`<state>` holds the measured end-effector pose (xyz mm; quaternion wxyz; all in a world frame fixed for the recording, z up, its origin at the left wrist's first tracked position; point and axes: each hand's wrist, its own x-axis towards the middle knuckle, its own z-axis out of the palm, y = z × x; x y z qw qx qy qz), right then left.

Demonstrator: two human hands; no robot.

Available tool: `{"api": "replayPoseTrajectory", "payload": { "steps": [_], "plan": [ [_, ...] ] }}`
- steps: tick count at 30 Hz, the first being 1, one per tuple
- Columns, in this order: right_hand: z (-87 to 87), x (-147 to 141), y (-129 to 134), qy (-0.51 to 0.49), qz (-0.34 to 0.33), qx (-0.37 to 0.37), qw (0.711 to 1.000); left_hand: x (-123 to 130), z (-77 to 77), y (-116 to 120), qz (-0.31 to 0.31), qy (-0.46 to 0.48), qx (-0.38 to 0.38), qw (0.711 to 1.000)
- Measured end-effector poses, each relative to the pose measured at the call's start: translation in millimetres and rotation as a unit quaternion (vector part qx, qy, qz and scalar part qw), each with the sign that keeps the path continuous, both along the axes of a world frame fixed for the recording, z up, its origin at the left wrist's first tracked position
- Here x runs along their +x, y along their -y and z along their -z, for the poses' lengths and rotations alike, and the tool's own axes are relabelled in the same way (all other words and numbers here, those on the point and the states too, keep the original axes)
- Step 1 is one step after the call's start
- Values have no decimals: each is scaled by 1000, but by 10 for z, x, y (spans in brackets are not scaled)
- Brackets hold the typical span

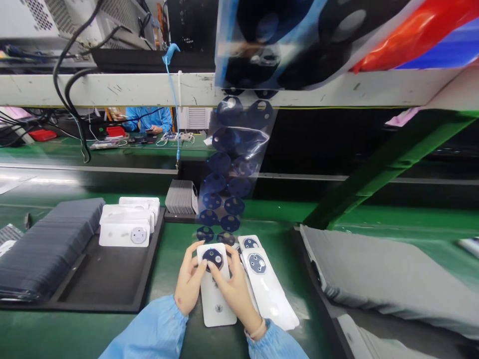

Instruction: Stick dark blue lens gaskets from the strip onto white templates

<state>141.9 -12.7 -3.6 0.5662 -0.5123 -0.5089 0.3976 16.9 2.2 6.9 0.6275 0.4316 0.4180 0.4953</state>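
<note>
A white phone back panel [219, 314] lies in front of me, its far end between my hands. On it sits a dark round camera film [212, 258] with small holes. My left hand [189, 281] grips the panel's left edge, thumb pressed on the film's near rim. From the right, my right hand [235, 286] holds the opposite edge, with its thumb also at the film. Beside it, more white panels [267, 289] with dark round camera areas overlap on the green bench. A clear strip of dark round films [226, 187] hangs down just beyond my hands.
At left, a black tray [107, 279] holds a long row of dark sleeved panels [48, 244] and several white panels [125, 232]. A small stack [182, 197] stands behind. Grey panels [385, 274] fill a right tray. A shelf beam [123, 89] crosses overhead; a person [147, 119] sits beyond.
</note>
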Motion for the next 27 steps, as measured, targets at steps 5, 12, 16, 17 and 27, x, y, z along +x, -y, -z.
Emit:
{"api": "replayPoseTrajectory", "payload": {
  "steps": [5, 12, 16, 17, 27],
  "plan": [
    [-25, 25, -9, -31, -6, -32, 999, 19, 19, 16, 30, 9, 2, 1000],
    [-12, 39, 7, -31, -14, -39, 999, 20, 16, 10, 8, -13, -14, 1000],
    [9, 51, -19, -44, -21, -30, 998, 22, 46, 20, 20, -9, 2, 1000],
    [14, 57, -27, -49, -22, -30, 998, 23, 53, 22, 28, -7, 4, 1000],
    [16, 105, -48, -79, -23, -43, 996, 27, 32, 28, 73, 13, -4, 997]
  ]
}}
